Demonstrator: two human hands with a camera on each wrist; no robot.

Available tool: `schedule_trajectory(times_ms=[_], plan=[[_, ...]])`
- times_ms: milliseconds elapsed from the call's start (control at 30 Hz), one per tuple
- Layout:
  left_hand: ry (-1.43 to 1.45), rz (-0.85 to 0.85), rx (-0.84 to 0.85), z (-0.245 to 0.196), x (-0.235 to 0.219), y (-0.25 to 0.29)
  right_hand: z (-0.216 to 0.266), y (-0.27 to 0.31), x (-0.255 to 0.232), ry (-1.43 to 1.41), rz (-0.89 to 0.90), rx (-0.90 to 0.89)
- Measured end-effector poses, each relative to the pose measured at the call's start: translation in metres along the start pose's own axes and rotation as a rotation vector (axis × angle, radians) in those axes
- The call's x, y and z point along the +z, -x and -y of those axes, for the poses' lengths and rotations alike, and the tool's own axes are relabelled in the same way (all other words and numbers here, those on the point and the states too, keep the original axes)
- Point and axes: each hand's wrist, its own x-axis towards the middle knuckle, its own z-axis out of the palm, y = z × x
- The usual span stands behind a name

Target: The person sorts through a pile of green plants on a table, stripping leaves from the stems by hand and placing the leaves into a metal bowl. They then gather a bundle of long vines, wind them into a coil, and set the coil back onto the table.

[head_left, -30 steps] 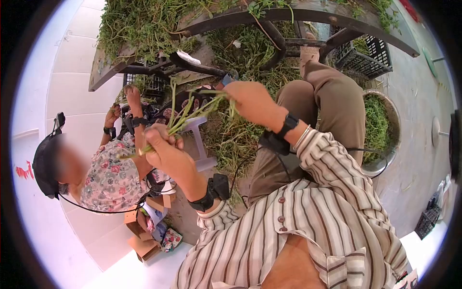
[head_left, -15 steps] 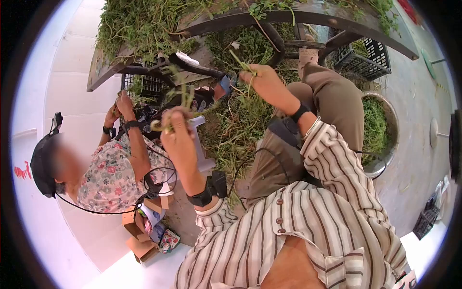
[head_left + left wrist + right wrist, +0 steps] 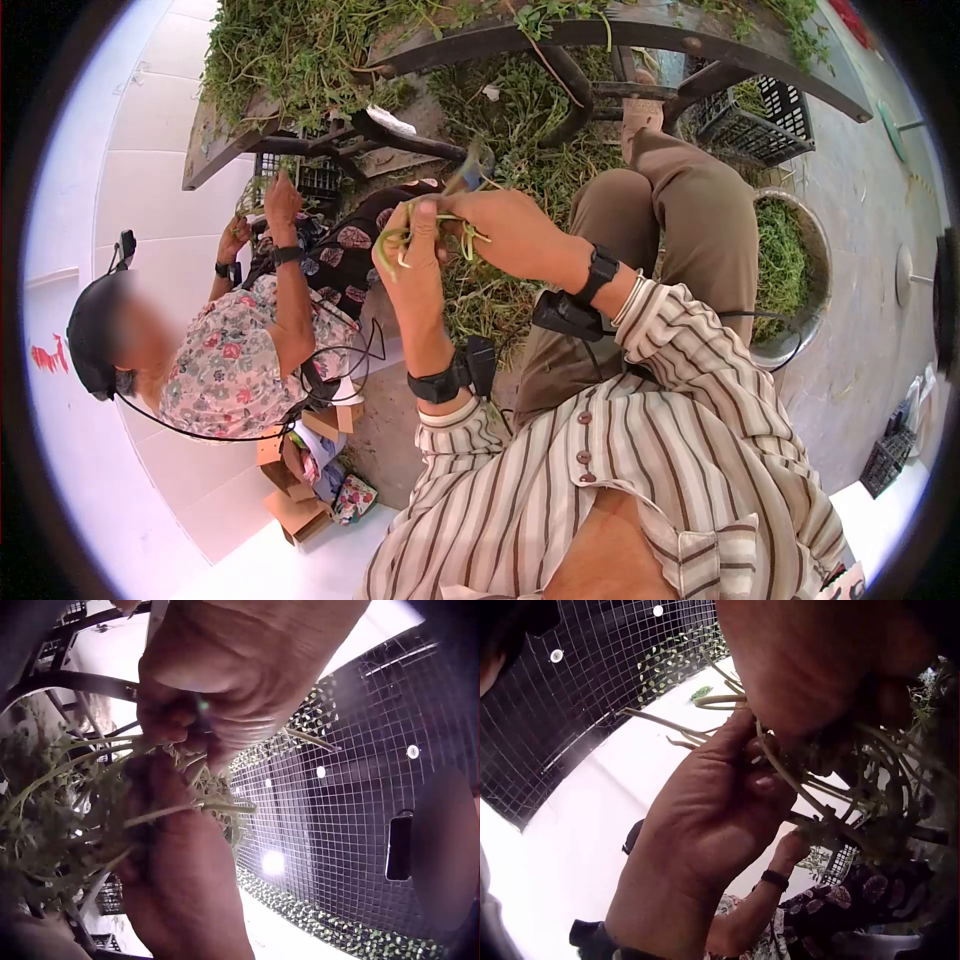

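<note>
My left hand [image 3: 412, 265] grips a small bunch of green stems [image 3: 392, 243], the thumb laid along them. The right hand [image 3: 525, 235] meets it at the fingertips, its fingers curled on the same greens, with a bent stem [image 3: 470, 242] hanging below them. From the right wrist, cut-looking stem ends [image 3: 656, 720] poke out past the left thumb, and leafy shoots [image 3: 870, 780] trail on the other side. Leafy greens [image 3: 52, 787] also spread beside the two hands in the left wrist view. The right fingertips are partly hidden.
A table [image 3: 560, 35] heaped with greens [image 3: 285, 70] stands ahead. More greens [image 3: 490, 290] litter the floor. A metal basin [image 3: 822, 270] of trimmings is at the right, with a black crate [image 3: 780, 125] beyond. Another person [image 3: 235, 360] sits at the left near cardboard boxes [image 3: 295, 510].
The hands drew apart, the right lifting away with a stem piece, then came together again at the bunch. Fewer long stems now stick up above the left hand.
</note>
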Motion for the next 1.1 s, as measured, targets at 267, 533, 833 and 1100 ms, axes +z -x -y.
schedule_trajectory(times_ms=[267,533,833,1100], plan=[[-0.015,-0.211,0.065,-0.015,0.000,0.016,-0.033,-0.008,0.000,0.144,0.130,0.138],[0.015,-0.242,0.119,-0.008,0.000,0.021,-0.043,-0.023,0.005,0.299,0.163,0.231],[0.400,-0.382,0.066,0.003,-0.030,-0.003,-0.005,0.006,-0.021,0.298,0.132,-0.201],[0.443,-0.291,-0.014,0.005,-0.008,-0.013,0.035,0.028,-0.034,0.178,0.012,-0.430]])
